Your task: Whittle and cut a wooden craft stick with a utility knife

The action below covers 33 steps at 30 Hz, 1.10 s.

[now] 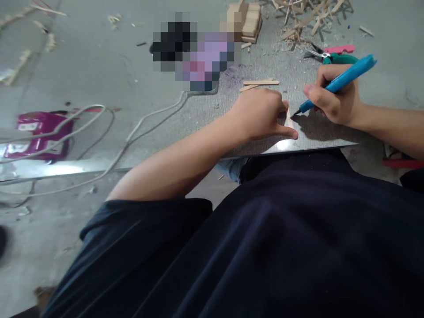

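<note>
My left hand (261, 115) presses down on a thin wooden stick (289, 118) lying on a grey metal sheet (212, 119), fingers curled and index finger stretched along the stick. My right hand (333, 98) grips a blue craft knife (344, 79) like a pen. Its tip touches the stick just right of my left fingers. Most of the stick is hidden under my left hand.
Two loose wooden sticks (260, 84) lie beyond my left hand. Green-handled pliers (331, 56) and a pink tool (339, 48) sit behind my right hand. A stack of sticks (250, 22) and wood scraps (308, 17) lie farther back. White cables (109, 132) and a purple packet (38, 134) are at left.
</note>
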Tool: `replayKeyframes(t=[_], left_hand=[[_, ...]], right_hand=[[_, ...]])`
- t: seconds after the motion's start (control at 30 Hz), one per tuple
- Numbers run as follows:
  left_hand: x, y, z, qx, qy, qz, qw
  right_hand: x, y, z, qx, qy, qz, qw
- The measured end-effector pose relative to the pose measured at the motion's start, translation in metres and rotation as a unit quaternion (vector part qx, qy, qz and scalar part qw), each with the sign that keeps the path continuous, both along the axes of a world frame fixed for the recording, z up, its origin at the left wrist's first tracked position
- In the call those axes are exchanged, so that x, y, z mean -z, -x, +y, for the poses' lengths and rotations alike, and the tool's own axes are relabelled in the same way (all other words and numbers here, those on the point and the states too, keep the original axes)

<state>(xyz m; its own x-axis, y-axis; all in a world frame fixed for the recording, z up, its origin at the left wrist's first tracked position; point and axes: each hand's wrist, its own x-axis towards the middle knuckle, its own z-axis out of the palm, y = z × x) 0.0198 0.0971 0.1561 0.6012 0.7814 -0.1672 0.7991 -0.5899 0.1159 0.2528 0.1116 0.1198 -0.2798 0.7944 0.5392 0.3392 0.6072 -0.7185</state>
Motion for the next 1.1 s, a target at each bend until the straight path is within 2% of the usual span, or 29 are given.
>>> replayKeyframes(t=[0.1,0.17,0.37,0.53,0.73,0.9,0.97,1.1], left_hand=[[0.003,0.002,0.002,0.0,0.007,-0.013,1.0],[0.006,0.005,0.003,0.003,0.011,-0.017,1.0],[0.014,0.012,0.007,0.028,0.002,-0.051,0.998],[0.008,0.008,0.004,0.011,0.011,-0.024,1.0],[-0.004,0.011,0.008,0.037,0.039,-0.006,0.999],[-0.005,0.021,0.016,0.076,0.064,-0.036,0.994],[-0.003,0.022,0.019,0.083,0.062,-0.041,0.994],[0.001,0.023,0.022,0.092,0.061,-0.044,0.993]], right_hand=[[0.003,0.004,0.001,-0.005,0.075,0.051,0.996],[0.005,0.005,0.003,-0.005,0.086,0.075,0.993],[-0.003,-0.006,-0.002,-0.051,-0.028,0.017,0.998],[-0.003,-0.017,0.001,-0.098,-0.1,-0.08,0.987],[0.001,-0.021,0.014,-0.16,-0.147,-0.036,0.975],[0.005,-0.025,0.021,-0.206,-0.197,-0.031,0.958],[0.007,-0.026,0.023,-0.21,-0.181,-0.05,0.959],[0.008,-0.026,0.024,-0.181,-0.102,-0.089,0.974]])
